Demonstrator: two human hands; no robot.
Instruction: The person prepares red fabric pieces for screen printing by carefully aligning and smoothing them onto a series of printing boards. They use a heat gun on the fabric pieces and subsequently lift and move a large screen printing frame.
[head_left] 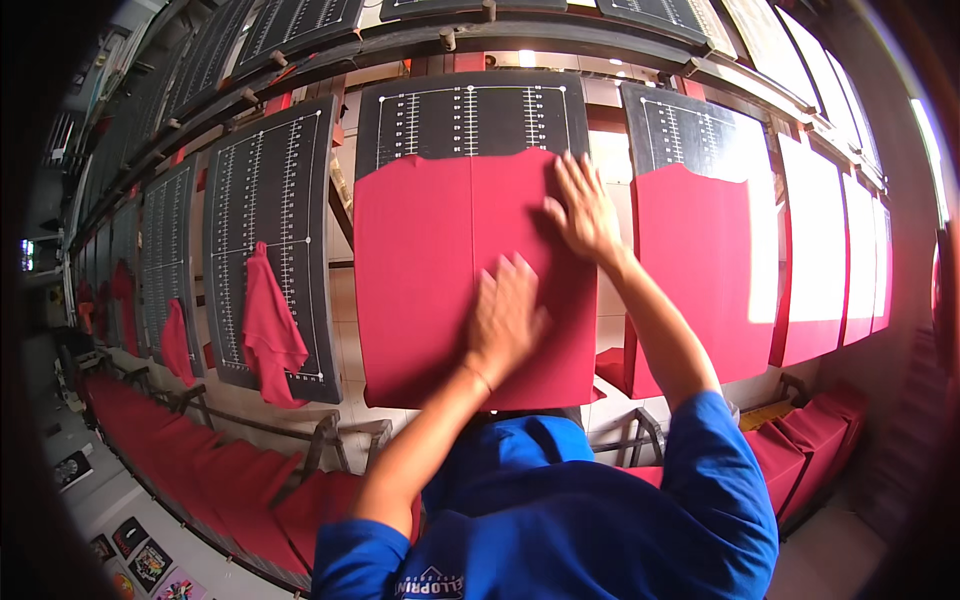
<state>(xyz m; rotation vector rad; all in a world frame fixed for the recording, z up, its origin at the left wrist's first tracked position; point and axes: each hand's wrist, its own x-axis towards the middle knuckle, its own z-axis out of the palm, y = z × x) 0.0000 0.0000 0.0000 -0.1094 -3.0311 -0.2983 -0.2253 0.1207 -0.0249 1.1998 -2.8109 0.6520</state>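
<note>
A red fabric panel, cut like a shirt body, lies flat over a black printing board marked with white scale lines. My left hand rests on the lower middle of the panel, its fingers stretched out and slightly blurred. Near the panel's upper right edge, my right hand lies with spread fingers, the tips reaching the shoulder of the cloth. Neither hand grips anything. The panel looks mostly smooth, with a faint vertical line down its middle.
To the right, another board carries a similar red panel, partly in bright sunlight. On the left, a gridded board bears a crumpled red cloth piece. Red cloth hangs in a row below. A dark metal rail runs behind the boards.
</note>
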